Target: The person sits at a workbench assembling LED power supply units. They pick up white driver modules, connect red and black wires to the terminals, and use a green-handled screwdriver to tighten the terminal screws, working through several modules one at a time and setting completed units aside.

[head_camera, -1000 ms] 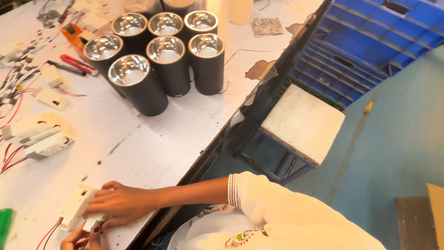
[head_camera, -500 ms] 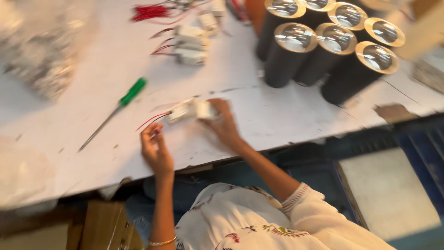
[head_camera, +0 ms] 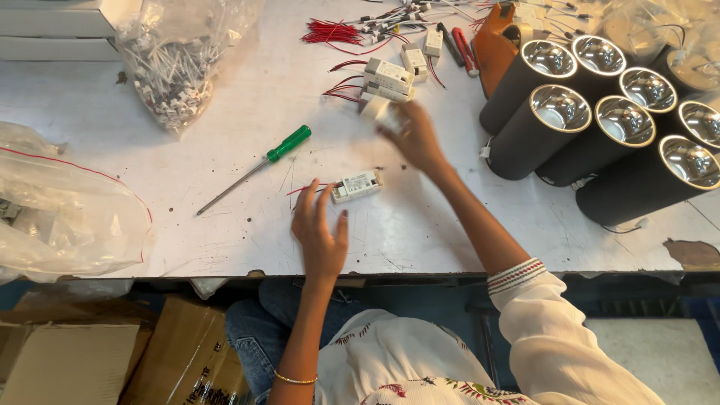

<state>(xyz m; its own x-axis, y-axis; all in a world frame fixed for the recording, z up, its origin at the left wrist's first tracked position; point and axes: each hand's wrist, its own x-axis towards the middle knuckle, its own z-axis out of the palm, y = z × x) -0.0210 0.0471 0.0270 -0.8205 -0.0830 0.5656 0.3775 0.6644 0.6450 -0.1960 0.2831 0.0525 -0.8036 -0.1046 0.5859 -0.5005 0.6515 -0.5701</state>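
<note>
With my left hand (head_camera: 321,231) resting flat and open just below the little white driver box (head_camera: 357,185) lying mid-table, I'm closing my right hand (head_camera: 411,135) around another white box (head_camera: 382,112), probably light, rigid plastic, best grabbed by its sides, not its thin red wires (head_camera: 304,189).

My left hand (head_camera: 321,232) lies low and close to me, palm down, fingers spread loosely and pointing away from my body, the thumb out to the right. Its forearm runs straight back toward my lap, bare, with a thin bangle at the wrist. My right hand (head_camera: 411,137) is stretched far forward, blurred, fingers curled downward. That arm is extended at a slant, its white sleeve pushed up past the wrist.
</note>
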